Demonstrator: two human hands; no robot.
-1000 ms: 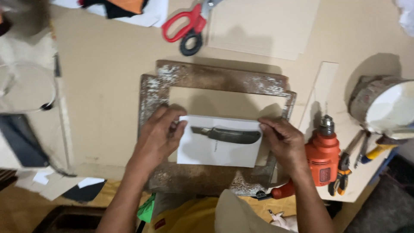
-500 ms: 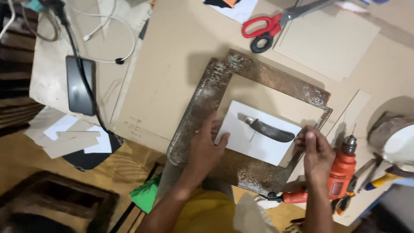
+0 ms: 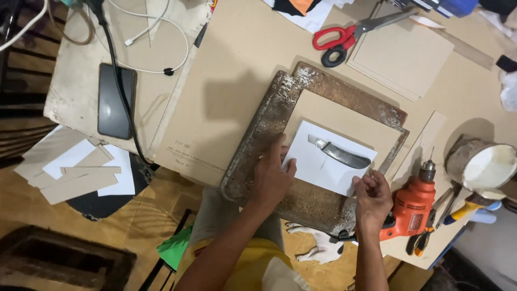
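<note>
Holding the white paper [image 3: 323, 171] flat takes both my hands: my left hand [image 3: 272, 180] lies open with the fingers pressed on its near-left edge, and my right hand [image 3: 371, 196] is curled closed, pinching the near-right corner. The paper, printed with a dark picture of a knife, lies on a tan cardboard sheet [image 3: 344, 121] inside the rusty board [image 3: 301, 202].

I judge the paper could skid or crease, being thin and smooth on slick cardboard, if one hand pushes harder than the other. The board's flaking, pitted rust could smudge the white sheet or scratch my fingers. Just right of my right hand sits the orange drill [image 3: 410, 210], hard plastic with a bare metal bit pointing away; a careless elbow might knock it off the bench [image 3: 231, 91] edge.

Farther right stands a round log stump [image 3: 479, 161] with rough bark and a pale cut face. At the far side lie red-handled scissors [image 3: 344, 40] beside a stack of flat cardboard squares [image 3: 404, 54]. Far left, a dark glossy phone [image 3: 116, 102] rests under a cable.
</note>
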